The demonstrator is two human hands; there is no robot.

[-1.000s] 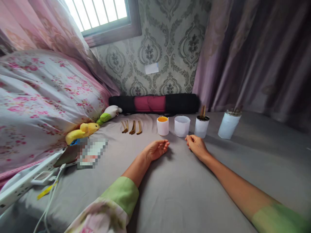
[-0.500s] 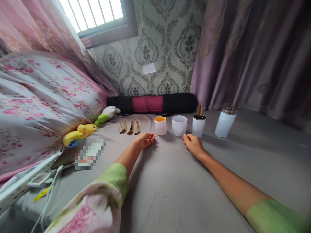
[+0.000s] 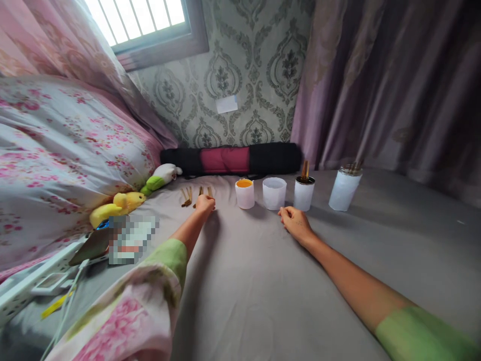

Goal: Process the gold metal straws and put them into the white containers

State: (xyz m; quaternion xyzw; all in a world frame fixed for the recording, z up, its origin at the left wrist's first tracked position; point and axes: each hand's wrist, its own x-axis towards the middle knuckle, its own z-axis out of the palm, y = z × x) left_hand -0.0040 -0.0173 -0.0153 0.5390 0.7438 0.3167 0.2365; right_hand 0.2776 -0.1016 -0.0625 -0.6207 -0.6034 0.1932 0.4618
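My left hand (image 3: 205, 202) is over the nearer ends of the bundles of thin brown sticks (image 3: 201, 191). The hand hides most of the middle and right bundles, and its fingertips are mostly out of sight, so I cannot tell whether it touches them. A third bundle (image 3: 186, 197) lies uncovered to its left. My right hand (image 3: 296, 223) rests on the sheet with fingers curled in and no object showing in them. Just behind it stand an open white cup (image 3: 274, 194) and a white-wrapped can (image 3: 303, 196) with brown sticks upright inside.
A white cup with orange inside (image 3: 245, 195) stands between my hands. At right is a taller white-wrapped jar (image 3: 343, 191) holding thin sticks. A black and maroon roll (image 3: 229, 160) lies along the wall. Plush toys (image 3: 130, 200), a phone and a power strip (image 3: 35, 278) are at left.
My left hand has moved left, from beside the orange-filled cup to the stick bundles. My right hand stays by the white cup. The view has shifted slightly.
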